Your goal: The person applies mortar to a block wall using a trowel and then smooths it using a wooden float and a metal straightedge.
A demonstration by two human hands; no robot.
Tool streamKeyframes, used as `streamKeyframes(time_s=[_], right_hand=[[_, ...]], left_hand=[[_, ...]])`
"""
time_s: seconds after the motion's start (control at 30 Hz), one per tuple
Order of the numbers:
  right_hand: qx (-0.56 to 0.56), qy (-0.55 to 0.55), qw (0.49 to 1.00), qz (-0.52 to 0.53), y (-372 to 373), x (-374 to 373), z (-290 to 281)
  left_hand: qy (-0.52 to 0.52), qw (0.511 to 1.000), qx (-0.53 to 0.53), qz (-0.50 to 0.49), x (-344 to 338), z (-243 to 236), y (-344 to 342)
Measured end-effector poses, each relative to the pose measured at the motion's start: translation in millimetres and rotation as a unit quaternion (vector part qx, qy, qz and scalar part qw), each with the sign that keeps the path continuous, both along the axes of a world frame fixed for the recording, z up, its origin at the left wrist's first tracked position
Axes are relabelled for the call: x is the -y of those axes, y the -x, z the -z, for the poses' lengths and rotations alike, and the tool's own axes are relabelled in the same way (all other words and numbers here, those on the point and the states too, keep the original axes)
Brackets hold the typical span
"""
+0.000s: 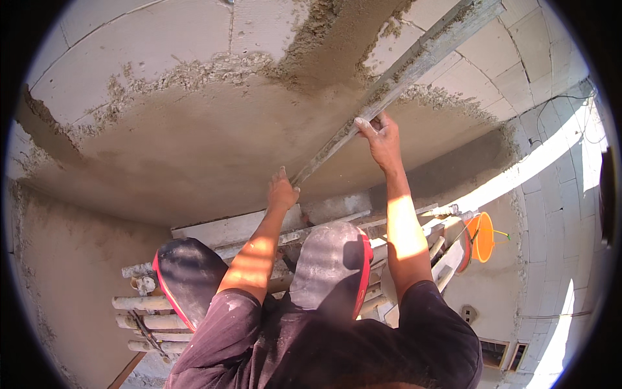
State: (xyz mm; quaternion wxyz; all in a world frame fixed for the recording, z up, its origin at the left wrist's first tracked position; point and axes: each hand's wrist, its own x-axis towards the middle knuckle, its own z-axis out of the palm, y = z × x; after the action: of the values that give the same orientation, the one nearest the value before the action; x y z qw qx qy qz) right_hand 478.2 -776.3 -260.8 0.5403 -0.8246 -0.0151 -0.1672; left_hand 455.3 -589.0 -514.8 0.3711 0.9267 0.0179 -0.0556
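My right hand (382,136) grips a long, mortar-smeared metal straightedge (421,58), thumb across it. The bar slants from the upper right down toward my left hand (282,191), which holds its lower end with thumb and fingers, partly hidden. The bar lies against a wall of white blocks (265,23) with a broad area of wet grey-brown plaster (194,142) and rough edges. My knees in dark trousers with red trim are below my arms.
Under me is a scaffold of worn poles (146,301) and boards (447,259). An orange bucket (483,236) with a green-gripped handle hangs or stands at right. A side block wall (551,214) has sunlit strips and loose wires; another plastered surface (71,272) is at left.
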Motion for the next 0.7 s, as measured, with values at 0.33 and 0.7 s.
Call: streamKeyframes(time_s=[0.33,0.7], right_hand=[[0.026,-0.021,0.999,-0.024,23.3,-6.2,-55.1],[-0.036,-0.113,0.988,-0.096,66.1,7.4,56.1]], left_hand=[[0.159,0.965,0.087,0.19,4.7,-123.3,-13.9],[0.205,0.932,0.114,0.277,4.2,-187.5,-30.0]])
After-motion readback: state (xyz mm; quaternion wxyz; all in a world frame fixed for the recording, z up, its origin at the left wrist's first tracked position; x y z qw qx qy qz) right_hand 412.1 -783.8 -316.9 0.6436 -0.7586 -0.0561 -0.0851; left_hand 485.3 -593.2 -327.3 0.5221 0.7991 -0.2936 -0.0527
